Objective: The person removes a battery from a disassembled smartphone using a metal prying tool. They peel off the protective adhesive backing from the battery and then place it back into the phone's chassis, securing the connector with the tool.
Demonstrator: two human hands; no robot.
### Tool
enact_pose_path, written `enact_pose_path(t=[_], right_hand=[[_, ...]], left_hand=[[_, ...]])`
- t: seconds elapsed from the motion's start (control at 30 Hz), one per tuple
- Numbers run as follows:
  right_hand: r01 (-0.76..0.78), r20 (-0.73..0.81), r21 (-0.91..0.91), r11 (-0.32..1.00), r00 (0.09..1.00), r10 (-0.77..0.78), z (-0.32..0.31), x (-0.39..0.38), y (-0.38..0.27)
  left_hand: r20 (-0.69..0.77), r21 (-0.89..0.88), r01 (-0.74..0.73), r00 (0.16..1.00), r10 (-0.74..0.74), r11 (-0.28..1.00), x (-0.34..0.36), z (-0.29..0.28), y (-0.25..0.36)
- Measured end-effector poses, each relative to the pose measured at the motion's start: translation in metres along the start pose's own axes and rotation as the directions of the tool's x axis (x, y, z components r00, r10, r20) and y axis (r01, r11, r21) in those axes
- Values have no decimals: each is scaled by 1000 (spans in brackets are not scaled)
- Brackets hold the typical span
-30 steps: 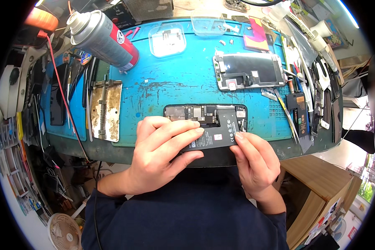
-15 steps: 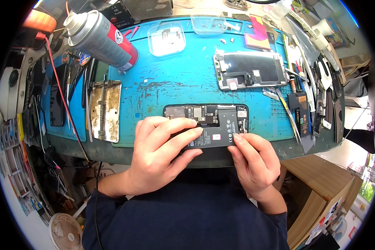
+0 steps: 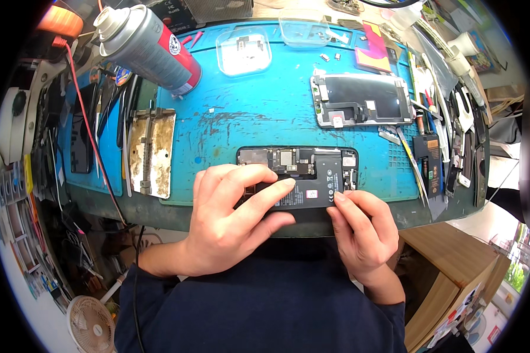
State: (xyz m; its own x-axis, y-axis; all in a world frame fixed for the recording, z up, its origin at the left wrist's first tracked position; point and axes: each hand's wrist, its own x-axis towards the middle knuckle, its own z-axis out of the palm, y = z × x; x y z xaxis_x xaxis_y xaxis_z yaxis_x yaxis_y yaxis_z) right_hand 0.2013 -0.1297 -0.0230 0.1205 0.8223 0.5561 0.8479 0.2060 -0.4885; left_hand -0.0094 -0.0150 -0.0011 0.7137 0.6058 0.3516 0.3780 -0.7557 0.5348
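Scratched blue work mat (image 3: 271, 130) is lying on a dark green bench top (image 3: 165, 217) and carrying an opened black phone (image 3: 286, 159), white-framed black screen assembly (image 3: 354, 88), square clear plastic tub (image 3: 241, 72), silver-and-red cylindrical spray can (image 3: 150, 52), two tiny pale pieces (image 3: 325, 57).

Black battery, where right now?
Head view, just right of centre: black battery over the open phone, between the left hand and right hand.

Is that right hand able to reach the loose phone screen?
Probably yes: beside the open phone, bare blue mat leaves a way up to the screen, though the right hand would first have to leave the black battery's edge.
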Motion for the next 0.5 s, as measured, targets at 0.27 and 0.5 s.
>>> enact_pose_path(t=[0.27,0.5], right_hand=[[-3,0,-4,1000,1000,3,0,-1,1],[20,11,-11,1000,1000,-20,0,-2,2]], left_hand=[[68,-3,-18,998,18,1000,18,0,10],[59,-11,-19,998,19,1000,16,8,7]])
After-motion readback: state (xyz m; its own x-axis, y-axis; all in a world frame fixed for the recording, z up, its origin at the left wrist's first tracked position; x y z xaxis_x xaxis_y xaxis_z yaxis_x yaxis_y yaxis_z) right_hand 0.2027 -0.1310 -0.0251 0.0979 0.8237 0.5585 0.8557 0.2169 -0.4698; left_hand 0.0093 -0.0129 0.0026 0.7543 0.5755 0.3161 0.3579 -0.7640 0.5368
